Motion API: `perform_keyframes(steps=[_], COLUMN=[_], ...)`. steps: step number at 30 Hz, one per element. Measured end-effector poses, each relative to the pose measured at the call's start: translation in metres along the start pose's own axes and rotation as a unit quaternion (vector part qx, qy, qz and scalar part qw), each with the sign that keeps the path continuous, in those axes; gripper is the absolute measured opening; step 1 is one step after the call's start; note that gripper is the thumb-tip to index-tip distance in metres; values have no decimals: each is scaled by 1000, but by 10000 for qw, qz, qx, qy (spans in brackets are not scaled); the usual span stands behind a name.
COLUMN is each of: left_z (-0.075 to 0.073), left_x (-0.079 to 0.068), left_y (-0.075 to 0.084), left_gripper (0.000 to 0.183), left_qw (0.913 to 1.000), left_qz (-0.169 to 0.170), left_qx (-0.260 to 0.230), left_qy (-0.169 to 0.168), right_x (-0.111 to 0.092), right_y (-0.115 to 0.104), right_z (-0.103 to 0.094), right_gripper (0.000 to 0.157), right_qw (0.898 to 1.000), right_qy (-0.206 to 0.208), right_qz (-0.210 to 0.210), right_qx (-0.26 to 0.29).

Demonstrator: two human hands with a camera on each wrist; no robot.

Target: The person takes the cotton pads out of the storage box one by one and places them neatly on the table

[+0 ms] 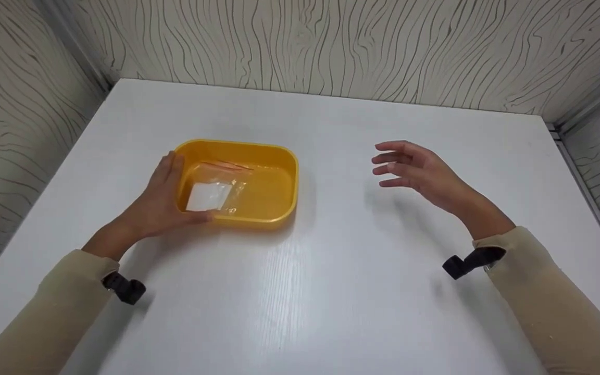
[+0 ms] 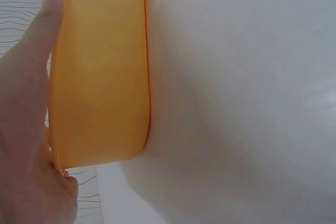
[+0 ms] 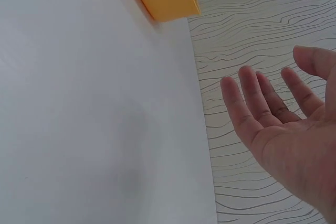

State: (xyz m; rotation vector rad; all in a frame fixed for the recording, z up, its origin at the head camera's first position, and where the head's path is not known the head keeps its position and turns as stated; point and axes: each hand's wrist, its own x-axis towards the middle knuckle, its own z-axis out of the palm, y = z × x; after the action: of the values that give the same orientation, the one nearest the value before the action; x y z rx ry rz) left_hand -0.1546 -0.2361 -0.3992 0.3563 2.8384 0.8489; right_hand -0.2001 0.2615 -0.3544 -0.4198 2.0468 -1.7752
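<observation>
A yellow plastic tub sits on the white table, left of the middle in the head view. Inside it, toward the left, lies a clear zip bag with a reddish seal strip and a white square piece. My left hand grips the tub's left end, thumb along the front rim and fingers round the back left corner. The left wrist view shows that hand against the tub's rim. Over the table to the right, my right hand hovers with loosely bent, spread fingers and holds nothing.
The white table reaches back to a wall panel with dark wood-grain lines. Similar panels stand at the left and right. A black wrist camera sits at the left cuff, another black camera at the right.
</observation>
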Motion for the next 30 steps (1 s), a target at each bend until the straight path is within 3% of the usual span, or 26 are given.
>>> perform_keyframes(steps=[10, 16, 30], left_z=[10, 12, 17], left_x=[1, -1, -5], left_y=[12, 18, 31], left_gripper=[135, 141, 146], left_qw=[9997, 9998, 9989], left_qz=[180, -36, -93], left_qx=[-88, 43, 166], left_qy=[105, -168, -418], right_x=[6, 9, 13], right_y=[-12, -20, -36], right_z=[6, 12, 24], right_gripper=[41, 43, 42], right_qw=[9995, 9981, 9950], right_qy=[-141, -281, -459], right_qz=[30, 94, 114], right_qx=[-297, -545, -876])
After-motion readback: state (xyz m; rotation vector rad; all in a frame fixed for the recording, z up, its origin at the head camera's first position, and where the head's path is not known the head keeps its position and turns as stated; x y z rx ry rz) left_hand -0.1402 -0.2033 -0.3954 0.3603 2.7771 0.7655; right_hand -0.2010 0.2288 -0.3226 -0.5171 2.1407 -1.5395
